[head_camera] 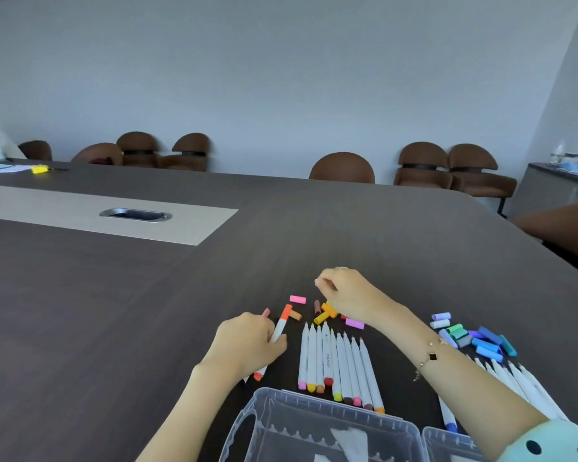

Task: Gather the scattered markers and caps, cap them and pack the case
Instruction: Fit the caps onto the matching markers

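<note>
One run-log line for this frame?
left hand: grips orange-capped marker | right hand: over loose caps | case: open

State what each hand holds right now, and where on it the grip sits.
The left hand grips an orange-capped marker around the middle of its white barrel. The right hand has its fingertips pinched together, but whether they hold anything cannot be told.

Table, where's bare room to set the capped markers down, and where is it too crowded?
Free: the dark table left of the left hand, and the stretch beyond the pink cap toward the far edge. Crowded: warm caps under the right hand, the marker row, the blue caps, and the case in front.
</note>
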`<state>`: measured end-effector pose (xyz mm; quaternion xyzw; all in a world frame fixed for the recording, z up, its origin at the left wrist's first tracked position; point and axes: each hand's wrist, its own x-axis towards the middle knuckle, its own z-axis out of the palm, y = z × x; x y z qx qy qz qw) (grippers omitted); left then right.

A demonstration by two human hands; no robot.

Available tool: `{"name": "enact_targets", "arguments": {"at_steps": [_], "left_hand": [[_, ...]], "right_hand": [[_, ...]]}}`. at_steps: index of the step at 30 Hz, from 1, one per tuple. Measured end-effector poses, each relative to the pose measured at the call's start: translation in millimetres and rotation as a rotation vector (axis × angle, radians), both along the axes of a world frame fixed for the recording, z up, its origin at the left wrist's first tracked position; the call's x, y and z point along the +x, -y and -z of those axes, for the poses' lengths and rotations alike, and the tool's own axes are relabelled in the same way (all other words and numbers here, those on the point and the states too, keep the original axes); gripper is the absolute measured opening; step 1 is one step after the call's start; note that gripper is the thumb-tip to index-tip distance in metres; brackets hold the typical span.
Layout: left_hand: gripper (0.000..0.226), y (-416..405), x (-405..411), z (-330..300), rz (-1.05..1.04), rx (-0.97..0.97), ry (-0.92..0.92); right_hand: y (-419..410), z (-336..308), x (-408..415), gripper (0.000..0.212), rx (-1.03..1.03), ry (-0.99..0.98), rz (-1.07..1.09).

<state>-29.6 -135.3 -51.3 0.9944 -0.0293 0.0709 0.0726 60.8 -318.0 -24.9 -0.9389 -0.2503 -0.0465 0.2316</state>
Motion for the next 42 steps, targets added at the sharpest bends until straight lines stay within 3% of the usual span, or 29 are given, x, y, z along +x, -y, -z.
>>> {"name": "enact_targets", "arguments": {"at_steps": [3, 7, 11, 20, 26, 36, 42], "left_hand": [[0.042, 2, 1, 7, -0.03, 0.057, -0.059], [0.04, 16, 2, 3, -0.037, -0.038, 0.064], [0.037, 29, 4, 12, 0.061, -0.073, -0.01], [0.035, 33, 12, 15, 0.034, -0.063, -0.075], [0.041, 32, 12, 16, 0.032, -0.026, -0.074], [0.037, 17, 6, 8, 0.068, -0.149, -0.103], [0.032, 21, 5, 10, 0.127, -0.191, -0.106]], "right_hand": [[17, 7, 2, 0.022, -0.073, -0.009, 0.038], [39, 16, 1, 0.022, -0.089, -0.016, 0.139], [53, 18, 0, 0.024, -0.119, -0.054, 0.165], [42, 10, 10, 0.023, -0.144, -0.094, 0.085], [51, 7, 9, 0.007, -0.23, -0.19, 0.038], [41, 32, 1, 0.01, -0.268, -0.085, 0.02], [26, 19, -5, 0.018, 0.114, -0.159, 0.049]]}}
